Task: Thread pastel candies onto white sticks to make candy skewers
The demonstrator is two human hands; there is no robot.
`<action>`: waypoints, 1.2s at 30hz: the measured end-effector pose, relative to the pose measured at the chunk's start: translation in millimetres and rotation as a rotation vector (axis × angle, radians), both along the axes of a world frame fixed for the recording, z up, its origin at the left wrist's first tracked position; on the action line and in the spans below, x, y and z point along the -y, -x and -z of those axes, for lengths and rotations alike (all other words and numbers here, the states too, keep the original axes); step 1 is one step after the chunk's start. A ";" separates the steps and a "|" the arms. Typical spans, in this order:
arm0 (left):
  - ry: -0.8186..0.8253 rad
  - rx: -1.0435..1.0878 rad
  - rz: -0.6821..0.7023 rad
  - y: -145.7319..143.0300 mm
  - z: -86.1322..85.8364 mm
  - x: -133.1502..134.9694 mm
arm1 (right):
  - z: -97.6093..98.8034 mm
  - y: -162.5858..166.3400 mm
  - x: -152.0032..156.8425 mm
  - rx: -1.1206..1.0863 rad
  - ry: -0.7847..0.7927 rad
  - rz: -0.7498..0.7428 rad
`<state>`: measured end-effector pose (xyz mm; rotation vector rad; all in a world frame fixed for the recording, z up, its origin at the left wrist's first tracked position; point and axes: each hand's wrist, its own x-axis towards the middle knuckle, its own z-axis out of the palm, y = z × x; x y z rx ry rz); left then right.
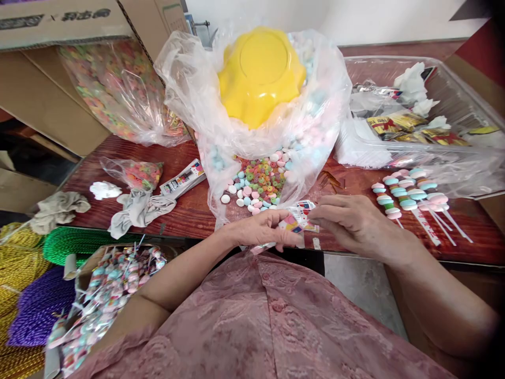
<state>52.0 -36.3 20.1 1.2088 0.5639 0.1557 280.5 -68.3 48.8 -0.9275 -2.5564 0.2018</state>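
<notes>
A small printed wrapper (296, 220), white with coloured patterns, is between my two hands at the table's front edge. My left hand (262, 230) is closed on its left end, thumb on top. My right hand (355, 223) pinches its right edge with bent fingers; the fingertips are partly hidden. Whether anything is inside the wrapper I cannot make out. Just beyond lie loose pastel candies (246, 196) and small ring-shaped gummies (263, 176) on an opened clear plastic bag (185, 79). Several candy skewers (406, 192) with white sticks lie to the right of my right hand.
A yellow bowl (260, 68) sits upside down on the bag. At right stands a clear plastic bin (418, 152) of wrappers. Left are a gummy bag (142, 173), a stack of printed wrappers (182, 179) and cloth gloves (142, 210). Below, a box holds wrapped skewers (114, 284).
</notes>
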 end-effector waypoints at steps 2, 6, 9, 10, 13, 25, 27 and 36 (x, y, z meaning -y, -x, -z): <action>-0.005 0.043 -0.003 4.5 -2.6 -3.0 | -7.9 -8.1 -2.6 0.033 -0.033 0.002; -0.051 -0.029 -0.153 -0.1 1.9 -3.3 | -12.8 -5.6 -3.8 0.115 -0.132 0.029; -0.084 -0.046 -0.276 -10.4 8.6 0.4 | -3.4 6.1 -4.9 0.137 -0.121 0.043; -0.104 -0.036 -0.317 -13.5 11.1 1.4 | 1.9 10.2 -5.7 0.135 -0.115 0.062; -0.155 0.017 -0.494 -19.1 17.7 2.5 | 19.2 19.6 -8.1 0.001 -0.090 0.160; -0.103 0.047 -0.601 -20.6 16.4 -2.6 | 64.1 62.6 -12.9 -0.976 0.242 0.399; 0.034 0.083 -0.511 -12.9 19.0 -1.7 | 59.9 63.8 -16.4 -0.968 0.182 0.376; 0.001 0.071 -0.407 19.5 -1.8 -19.7 | 44.9 69.4 -37.7 -0.694 -0.144 0.349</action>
